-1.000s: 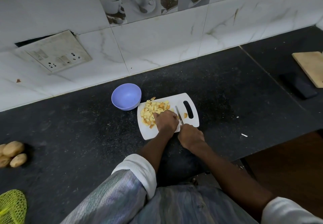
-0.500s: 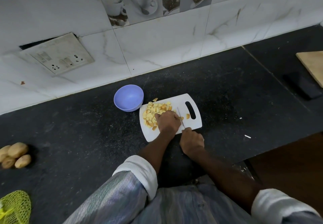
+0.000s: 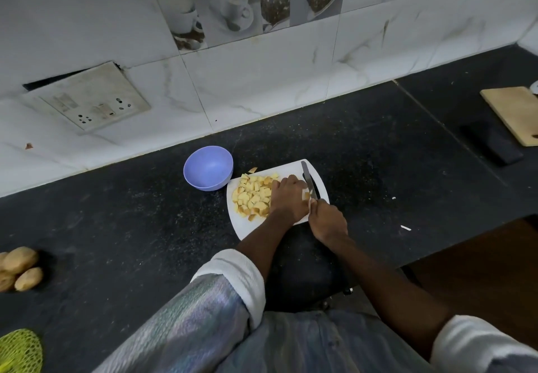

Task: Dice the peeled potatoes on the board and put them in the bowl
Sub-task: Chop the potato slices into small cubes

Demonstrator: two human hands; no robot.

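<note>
Bowl [image 3: 208,171] beside board [image 3: 294,168], whole potatoes [image 3: 21,267] far left

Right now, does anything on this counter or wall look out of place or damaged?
Yes. The switch plate hangs askew off the wall, with a dark gap behind its top edge. One potato cube lies off the cutting board, beside the empty bowl.

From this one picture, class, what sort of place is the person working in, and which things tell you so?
Most likely a home kitchen. A white plastic chopping board with diced yellow potato pieces lies on a black speckled stone counter, and the wall tiles printed with coffee cups and cakes behind it suit one.
</note>
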